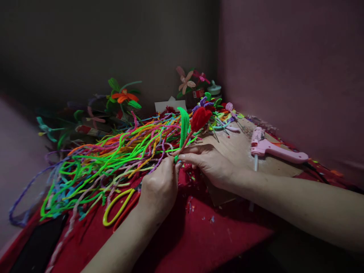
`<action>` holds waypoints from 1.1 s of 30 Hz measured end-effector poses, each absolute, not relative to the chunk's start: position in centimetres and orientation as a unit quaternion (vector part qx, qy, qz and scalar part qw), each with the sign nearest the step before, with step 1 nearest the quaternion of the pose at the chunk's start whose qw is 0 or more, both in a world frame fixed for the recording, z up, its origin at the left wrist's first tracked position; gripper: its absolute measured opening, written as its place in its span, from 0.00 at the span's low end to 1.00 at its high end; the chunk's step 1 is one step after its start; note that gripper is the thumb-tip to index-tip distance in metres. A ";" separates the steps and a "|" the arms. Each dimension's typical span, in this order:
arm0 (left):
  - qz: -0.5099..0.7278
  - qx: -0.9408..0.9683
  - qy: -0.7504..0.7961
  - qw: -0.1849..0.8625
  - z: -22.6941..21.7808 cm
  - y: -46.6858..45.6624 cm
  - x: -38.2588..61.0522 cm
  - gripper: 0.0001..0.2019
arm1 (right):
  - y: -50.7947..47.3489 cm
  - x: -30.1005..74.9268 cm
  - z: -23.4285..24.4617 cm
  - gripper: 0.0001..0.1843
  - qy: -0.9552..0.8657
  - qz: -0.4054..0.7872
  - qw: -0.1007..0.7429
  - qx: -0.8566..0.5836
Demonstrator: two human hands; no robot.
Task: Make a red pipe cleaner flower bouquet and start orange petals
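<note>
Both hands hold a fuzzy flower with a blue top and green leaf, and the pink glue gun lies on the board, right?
No: the head view shows the flower has a red top, not blue. The left hand and right hand hold it, its leaf is green, and the pink glue gun lies on the board.

One red flower [200,118], one pink glue gun [273,150], one heap of pipe cleaners [113,159].
</note>
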State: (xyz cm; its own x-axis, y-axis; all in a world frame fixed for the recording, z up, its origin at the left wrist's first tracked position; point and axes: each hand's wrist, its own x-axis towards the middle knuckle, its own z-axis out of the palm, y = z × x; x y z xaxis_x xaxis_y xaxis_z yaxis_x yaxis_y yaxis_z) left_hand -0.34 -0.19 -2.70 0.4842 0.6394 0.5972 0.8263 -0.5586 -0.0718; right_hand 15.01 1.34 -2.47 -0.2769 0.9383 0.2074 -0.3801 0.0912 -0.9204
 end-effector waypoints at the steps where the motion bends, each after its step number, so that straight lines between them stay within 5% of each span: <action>1: -0.250 -0.846 -0.441 0.166 -2.6 -0.2 -0.4 0.07 | 1.3 15.0 -2.4 0.08 -0.506 0.620 0.528 -0.282; 6: -0.312 -0.828 -0.465 0.006 -2.1 -0.2 -0.4 0.07 | 1.2 15.1 -2.0 0.06 -0.475 0.655 0.496 -0.315; 12: -0.408 -0.659 -0.508 -0.375 -0.2 -0.9 0.6 0.07 | 1.2 15.2 -1.7 0.06 -0.493 0.661 0.498 -0.266; 15: -0.423 -0.577 -0.502 -0.486 0.7 -1.0 0.9 0.06 | 1.2 15.2 -1.5 0.06 -0.508 0.664 0.494 -0.238; 33: -0.361 -0.439 -0.370 -0.735 0.4 -0.5 -0.2 0.09 | 1.3 15.8 -1.5 0.06 -0.525 0.666 0.472 -0.239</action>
State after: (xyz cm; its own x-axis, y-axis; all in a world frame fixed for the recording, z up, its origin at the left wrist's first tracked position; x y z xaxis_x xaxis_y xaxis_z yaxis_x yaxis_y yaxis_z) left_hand -0.23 -0.50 0.39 0.4660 0.8552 -0.2271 -0.2049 0.3540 0.9125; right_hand 15.77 1.34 -1.51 -0.4398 0.8803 0.1781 -0.3788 -0.0020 -0.9255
